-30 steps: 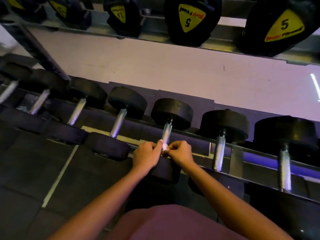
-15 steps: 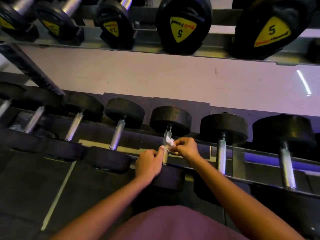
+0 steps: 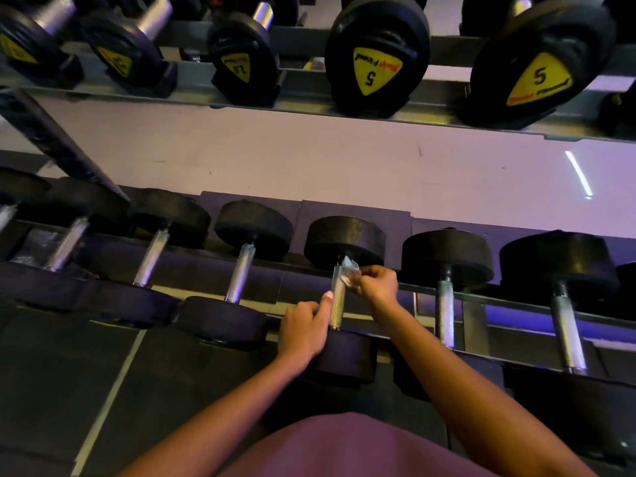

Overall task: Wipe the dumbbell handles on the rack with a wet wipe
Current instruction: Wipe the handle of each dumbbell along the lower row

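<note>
A row of black dumbbells with knurled steel handles lies on the lower rack rail (image 3: 509, 297). My right hand (image 3: 377, 282) pinches a small white wet wipe (image 3: 348, 270) against the far end of the middle dumbbell's handle (image 3: 337, 304), just below its far head. My left hand (image 3: 303, 327) rests on the near head of that dumbbell, its thumb touching the left side of the handle lower down, fingers curled.
Neighbouring handles stand close on both sides, one left (image 3: 240, 275) and one right (image 3: 444, 309). An upper shelf (image 3: 309, 105) carries dumbbells with yellow labels marked 5 (image 3: 375, 68). Dark floor mats with a pale line (image 3: 113, 387) lie at the left.
My right hand has slid the wipe up the handle from its near end to its far end. My left hand stayed low near the near head.
</note>
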